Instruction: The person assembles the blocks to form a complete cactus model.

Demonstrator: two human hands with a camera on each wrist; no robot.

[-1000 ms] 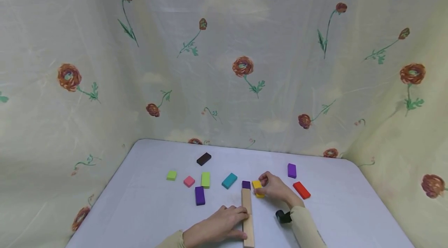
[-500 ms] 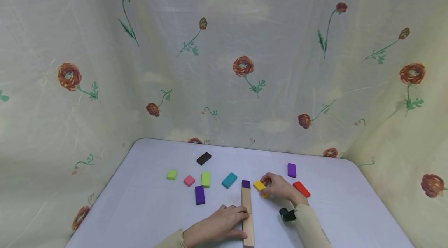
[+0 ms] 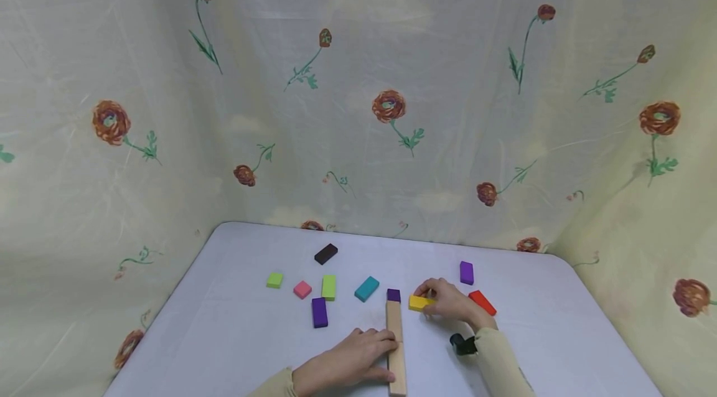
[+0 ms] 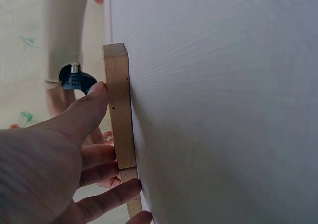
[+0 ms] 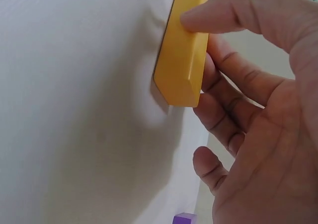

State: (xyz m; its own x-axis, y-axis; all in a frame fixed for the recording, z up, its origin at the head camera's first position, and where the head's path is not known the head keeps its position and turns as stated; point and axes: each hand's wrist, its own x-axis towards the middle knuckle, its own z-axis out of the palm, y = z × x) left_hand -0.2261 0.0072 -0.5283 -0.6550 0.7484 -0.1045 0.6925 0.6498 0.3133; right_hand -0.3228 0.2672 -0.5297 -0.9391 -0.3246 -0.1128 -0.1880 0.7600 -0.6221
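My right hand (image 3: 448,300) pinches a yellow block (image 3: 419,303) between thumb and fingers, right of the far end of a row of blocks. Close up in the right wrist view, the thumb lies on one face of the yellow block (image 5: 181,55) and the fingers are behind it. Two plain wooden blocks (image 3: 394,322) lie end to end, with a dark purple block (image 3: 394,295) at their far end. My left hand (image 3: 358,356) rests against the wooden blocks near their joint. In the left wrist view, its thumb touches the nearer wooden block (image 4: 119,110) and the fingers spread along the row.
On the white table (image 3: 224,335) left of the row lie teal (image 3: 366,289), lime (image 3: 328,287), pink (image 3: 302,289) and purple (image 3: 320,312) blocks. A black block (image 3: 326,254) lies farther back. Red (image 3: 482,302) and purple (image 3: 467,272) blocks lie beyond my right hand.
My right hand has shifted slightly right, and the yellow block has turned from lengthwise to crosswise with it. My left hand and the wooden blocks stay where they were.
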